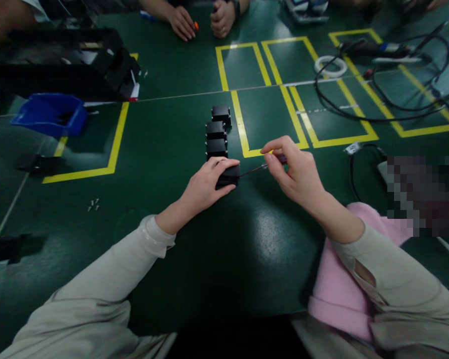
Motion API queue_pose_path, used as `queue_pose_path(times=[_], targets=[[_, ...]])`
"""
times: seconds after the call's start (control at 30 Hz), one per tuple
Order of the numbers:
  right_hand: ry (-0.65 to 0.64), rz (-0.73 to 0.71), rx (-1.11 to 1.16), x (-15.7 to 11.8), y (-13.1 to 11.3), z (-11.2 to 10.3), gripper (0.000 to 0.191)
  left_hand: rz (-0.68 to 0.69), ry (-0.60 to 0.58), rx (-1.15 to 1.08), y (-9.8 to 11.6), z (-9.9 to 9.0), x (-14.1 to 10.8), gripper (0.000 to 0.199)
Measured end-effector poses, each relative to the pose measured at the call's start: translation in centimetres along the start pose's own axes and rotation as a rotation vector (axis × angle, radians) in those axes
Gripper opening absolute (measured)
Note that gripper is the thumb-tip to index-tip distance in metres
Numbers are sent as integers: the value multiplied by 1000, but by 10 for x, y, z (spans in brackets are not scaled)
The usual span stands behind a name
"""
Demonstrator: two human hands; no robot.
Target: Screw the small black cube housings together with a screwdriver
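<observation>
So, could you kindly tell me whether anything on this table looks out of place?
Nothing looks damaged, but what look like small screws lie loose on the green table, left of the left hand, not in a container like the blue bin. A black cable also loops untidily across the yellow tape.

Blue bin; white ring by looped black cable

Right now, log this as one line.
left hand: gripping black box | right hand: holding screwdriver, tip at box's right side | beyond: three more black boxes | further left: loose screws
</observation>
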State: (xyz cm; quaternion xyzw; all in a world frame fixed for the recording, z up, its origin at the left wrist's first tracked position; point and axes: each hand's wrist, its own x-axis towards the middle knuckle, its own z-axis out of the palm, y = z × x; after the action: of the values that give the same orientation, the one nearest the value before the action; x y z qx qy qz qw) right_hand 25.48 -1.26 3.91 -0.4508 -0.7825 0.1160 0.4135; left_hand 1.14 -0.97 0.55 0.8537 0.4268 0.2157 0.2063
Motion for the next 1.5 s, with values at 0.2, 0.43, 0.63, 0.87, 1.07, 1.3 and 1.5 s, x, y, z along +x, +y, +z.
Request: queue_pose_path(times=[0.2,0.43,0.63,0.87,1.07,1.3,1.5], targets=[[2,0,-6,0,1,0,17,-1,-2,2,-1,1,0,54],[9,-38,9,1,-1,-1,16,-1,-1,10,0,1,-1,54],[1,-11,11,0,-2,-2,16,8,-4,1,3,2,-1,53],[19,-50,21,1,-2,-3,17,17,-3,5,3,3,-1,53],[27,-71,-20,0,0,0,21,22,2,4,2,4,-1,54],[33,-78,-2,1,2,-2,21,23,6,15,2,4,-1,54],[37,-66,-5,1,2,-1,15,15,6,13,2,4,-2,55]])
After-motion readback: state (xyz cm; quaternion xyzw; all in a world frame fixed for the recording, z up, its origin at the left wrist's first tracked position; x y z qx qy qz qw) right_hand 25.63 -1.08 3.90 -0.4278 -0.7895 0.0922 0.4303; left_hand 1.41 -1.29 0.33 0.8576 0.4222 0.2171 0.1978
